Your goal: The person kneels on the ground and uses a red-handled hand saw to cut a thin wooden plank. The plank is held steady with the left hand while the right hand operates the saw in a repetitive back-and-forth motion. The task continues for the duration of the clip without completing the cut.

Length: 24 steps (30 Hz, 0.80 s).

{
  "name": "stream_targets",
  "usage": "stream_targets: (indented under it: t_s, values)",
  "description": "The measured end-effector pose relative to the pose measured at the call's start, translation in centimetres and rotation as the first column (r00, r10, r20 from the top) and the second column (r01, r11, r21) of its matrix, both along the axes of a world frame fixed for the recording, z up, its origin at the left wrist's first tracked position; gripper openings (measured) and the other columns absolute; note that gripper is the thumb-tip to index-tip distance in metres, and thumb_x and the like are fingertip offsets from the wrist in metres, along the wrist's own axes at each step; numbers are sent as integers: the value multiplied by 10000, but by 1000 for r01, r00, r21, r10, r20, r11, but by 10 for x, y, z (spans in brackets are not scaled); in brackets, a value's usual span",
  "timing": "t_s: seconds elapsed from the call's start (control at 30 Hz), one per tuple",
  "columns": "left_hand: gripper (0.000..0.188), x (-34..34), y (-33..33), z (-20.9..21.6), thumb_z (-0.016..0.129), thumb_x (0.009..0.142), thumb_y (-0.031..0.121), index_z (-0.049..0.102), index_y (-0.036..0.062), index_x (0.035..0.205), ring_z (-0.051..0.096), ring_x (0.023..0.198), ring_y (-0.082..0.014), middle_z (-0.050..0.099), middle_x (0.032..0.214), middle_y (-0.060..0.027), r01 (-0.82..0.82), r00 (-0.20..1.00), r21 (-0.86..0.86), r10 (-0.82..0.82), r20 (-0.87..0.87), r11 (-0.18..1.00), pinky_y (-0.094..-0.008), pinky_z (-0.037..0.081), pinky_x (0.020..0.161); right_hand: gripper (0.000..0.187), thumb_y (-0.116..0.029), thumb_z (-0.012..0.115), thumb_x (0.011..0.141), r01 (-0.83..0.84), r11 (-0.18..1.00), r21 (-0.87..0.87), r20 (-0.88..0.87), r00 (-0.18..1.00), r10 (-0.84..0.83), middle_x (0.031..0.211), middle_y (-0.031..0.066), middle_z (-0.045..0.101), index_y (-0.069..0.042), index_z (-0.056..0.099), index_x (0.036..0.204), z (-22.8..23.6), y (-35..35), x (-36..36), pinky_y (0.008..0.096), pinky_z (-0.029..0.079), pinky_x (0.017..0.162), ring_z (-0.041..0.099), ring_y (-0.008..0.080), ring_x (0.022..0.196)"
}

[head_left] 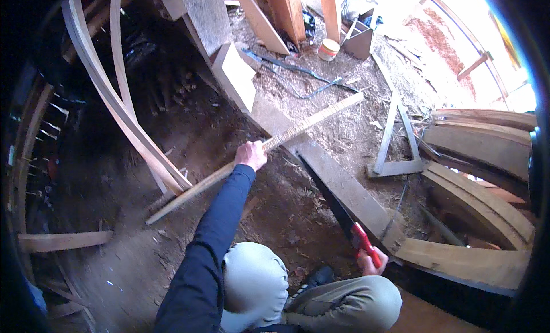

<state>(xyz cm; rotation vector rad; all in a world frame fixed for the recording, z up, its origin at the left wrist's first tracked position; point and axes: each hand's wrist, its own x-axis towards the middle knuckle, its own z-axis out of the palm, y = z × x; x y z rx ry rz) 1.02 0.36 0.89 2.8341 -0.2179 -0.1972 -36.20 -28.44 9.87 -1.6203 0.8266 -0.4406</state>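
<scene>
My left hand (252, 155) is closed around a long, thin wooden strip (322, 116), gripping it near its middle. The strip slants from the dirt at lower left up to the right, crossing over a thick wooden beam (344, 178). Lower right, my right hand (372, 262) grips the red handle of a handsaw (362, 239). Its long dark blade points up and left along the beam's near side, with the tip close to the beam and below the strip. Whether the blade touches the beam I cannot tell.
Curved wooden pieces (123, 109) lean at the left. More curved timbers (481, 201) are stacked at the right, near a triangular wooden frame (398, 168). A pale wood block (236, 75) sits against the beam. Beyond are a small tub (328, 49), a strap (312, 92) and a tool box (361, 38).
</scene>
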Motion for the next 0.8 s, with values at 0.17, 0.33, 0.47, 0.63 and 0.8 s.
stream_targets:
  t_s: [0.17,0.33,0.47,0.63,0.8]
  values:
    - [285,14,6,7,679,725,276,703,64,914,691,765,-312,694,853,-188,74,981,-127,-95,-168,989,-416,558,727,163,-113,588,823,-246,945,214,255,948,189,528,-6,455,-20,530,702,39,3,22,240,274,399,374,63,413]
    - [217,23,13,6,713,646,193,673,16,763,642,524,-174,658,648,-82,2,791,-334,-205,-576,943,-322,530,496,165,-121,581,833,-177,959,224,262,958,115,537,4,471,-19,531,715,32,9,16,243,278,401,382,67,420]
    - [183,31,12,0,733,670,172,669,14,735,644,521,-149,647,612,-71,-75,738,-355,-188,-648,932,-318,536,469,179,-125,583,876,-193,974,121,202,965,166,556,20,510,-17,544,739,28,20,11,239,320,419,442,82,443]
    - [232,29,15,-1,719,731,244,684,17,761,647,531,-135,660,625,-57,-45,799,-346,-174,-576,937,-295,539,499,213,-142,589,918,-224,974,32,103,970,220,538,13,507,-24,542,747,28,25,14,235,336,407,464,81,431]
    - [257,29,18,-4,717,710,288,715,51,809,674,592,-169,679,661,-86,38,873,-287,-171,-456,957,-318,550,561,207,-158,647,903,-208,974,89,-26,977,211,556,-30,492,-66,550,744,22,26,16,220,328,419,440,45,451]
